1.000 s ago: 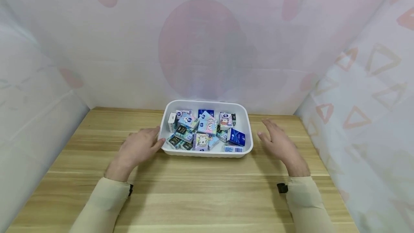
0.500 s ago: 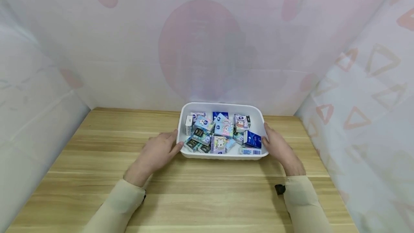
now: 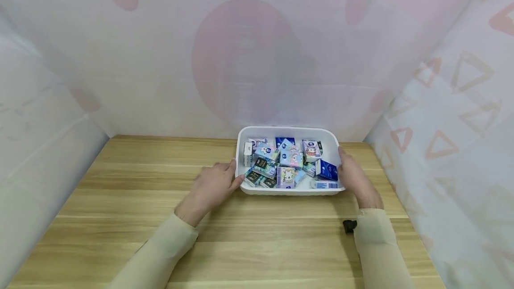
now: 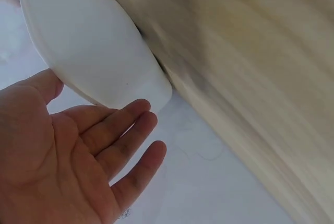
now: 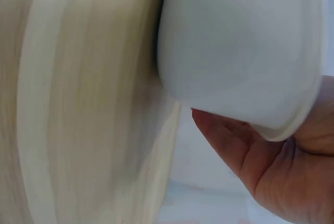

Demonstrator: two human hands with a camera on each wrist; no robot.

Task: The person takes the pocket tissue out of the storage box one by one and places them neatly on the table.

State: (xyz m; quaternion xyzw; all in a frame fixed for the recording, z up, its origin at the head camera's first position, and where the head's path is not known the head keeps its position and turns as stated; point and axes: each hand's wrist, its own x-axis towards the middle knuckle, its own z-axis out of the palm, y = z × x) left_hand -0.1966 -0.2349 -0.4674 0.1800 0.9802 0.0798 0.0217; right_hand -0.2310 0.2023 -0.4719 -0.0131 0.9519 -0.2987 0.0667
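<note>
Shifted toward three o'clock, the white rectangular plastic tray [image 3: 291, 192] of small patterned packets [image 3: 291, 159] sits on the wood-grain tabletop [image 3: 273, 244]; the left hand [image 3: 213, 186] touches nine o'clock, fingers extended; the right hand [image 3: 356, 183] grips three o'clock.

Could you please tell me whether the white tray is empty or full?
Partly full: printed packs lie jumbled inside the white tray, with gaps between some.

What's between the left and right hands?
Head view: a white rectangular plastic tray of small colourful printed packs sits between left hand and right hand.
</note>
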